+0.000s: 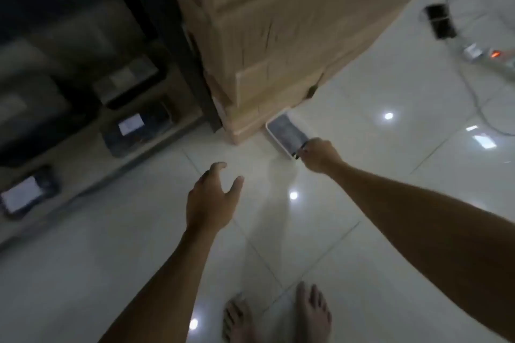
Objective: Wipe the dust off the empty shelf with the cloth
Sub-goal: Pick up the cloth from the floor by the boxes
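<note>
Nearest the camera, two bare feet [278,315] are standing on the glossy white tile floor [83,273], both forearms reaching forward and down.

Left hand [211,198] is hovering above the floor, fingers [220,166] spread and loosely curved, holding nothing.

Right hand [317,154] is reaching further out, fingers curled on the near corner of a shallow white tray [271,132] sitting on the floor against the foot of a stack of cardboard boxes [278,22]. Something grey is lying in the tray; blur is hiding whether it is the cloth, so the cloth's place cannot be confirmed.

Judgement: this looks like the fetching stage, wiping not yet begun. To do it well, the tray should be drawn clear of the boxes or lifted level, with the free hand coming in to steady it or take out the contents.

Further left, a dark shelf unit [178,64] is standing with tan boards. Lower boards are carrying dark bins [30,192] with white labels; contents are not readable. Which level is the empty one cannot be told from this angle.

Far right, a power strip [498,57] with a small orange light and loose cables are lying on the floor.
</note>
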The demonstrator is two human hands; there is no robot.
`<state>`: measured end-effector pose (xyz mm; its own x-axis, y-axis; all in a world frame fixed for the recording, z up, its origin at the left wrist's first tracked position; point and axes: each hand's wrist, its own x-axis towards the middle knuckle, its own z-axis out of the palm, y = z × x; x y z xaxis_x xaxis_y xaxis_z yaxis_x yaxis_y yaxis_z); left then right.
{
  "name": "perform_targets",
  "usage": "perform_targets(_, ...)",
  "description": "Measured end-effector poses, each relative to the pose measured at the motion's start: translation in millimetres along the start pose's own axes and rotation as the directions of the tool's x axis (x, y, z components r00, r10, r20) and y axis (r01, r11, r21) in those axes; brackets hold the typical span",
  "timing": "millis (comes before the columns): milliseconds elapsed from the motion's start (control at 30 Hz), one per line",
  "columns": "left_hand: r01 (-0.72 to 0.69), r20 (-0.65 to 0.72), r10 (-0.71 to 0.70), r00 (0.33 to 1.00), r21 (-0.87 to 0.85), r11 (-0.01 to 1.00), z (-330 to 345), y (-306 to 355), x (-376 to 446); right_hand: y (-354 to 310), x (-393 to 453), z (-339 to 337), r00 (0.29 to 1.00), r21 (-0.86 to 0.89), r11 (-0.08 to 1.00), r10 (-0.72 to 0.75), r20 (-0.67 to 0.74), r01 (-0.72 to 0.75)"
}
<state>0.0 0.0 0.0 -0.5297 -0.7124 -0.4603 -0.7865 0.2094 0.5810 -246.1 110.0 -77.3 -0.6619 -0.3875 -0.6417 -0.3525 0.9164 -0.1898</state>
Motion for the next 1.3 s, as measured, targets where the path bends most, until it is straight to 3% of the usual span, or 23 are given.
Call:
perform_targets(133, 0.008, 0.098, -0.019, 0.995, 0.114, 0.993, 55, -50, 48, -6, 72, 45, 0.995, 0.045, 0.997, -0.056, -0.085, 0.06)
perform_targets(367, -0.022, 0.124, 0.003, 0.992, 0.15, 0.988, 90, -80, 91, -13, 131, 83, 0.965, -0.097, 0.995, -0.044, -0.257, 0.019)
perform_targets(567, -0.042, 0.148, 0.011, 0.989, 0.207, 0.977, 84, -80, 92, -10, 141, 75, 0.963, -0.173, 0.982, -0.116, -0.244, 0.074)
perform_targets(700, -0.085, 0.198, 0.026, 0.98, 0.295, 0.952, 67, -73, 81, -8, 110, 51, 0.947, -0.28, 0.956, -0.166, -0.274, 0.087)
perform_targets(900, -0.174, 0.199, 0.073, 0.977, 0.556, 0.813, 9, -30, 30, -19, 23, -23, 0.928, -0.318, 0.938, -0.234, -0.291, 0.137)
perform_targets(1100, -0.136, 0.134, 0.077, 0.988, 0.519, 0.844, -83, 41, -40, -35, -83, -107, 0.963, -0.261, 0.954, -0.199, -0.183, 0.148)
perform_targets(1300, -0.11, 0.091, 0.075, 0.993, 0.47, 0.876, -134, 76, -82, -49, -137, -146, 0.963, -0.216, 0.958, -0.222, -0.154, 0.186)
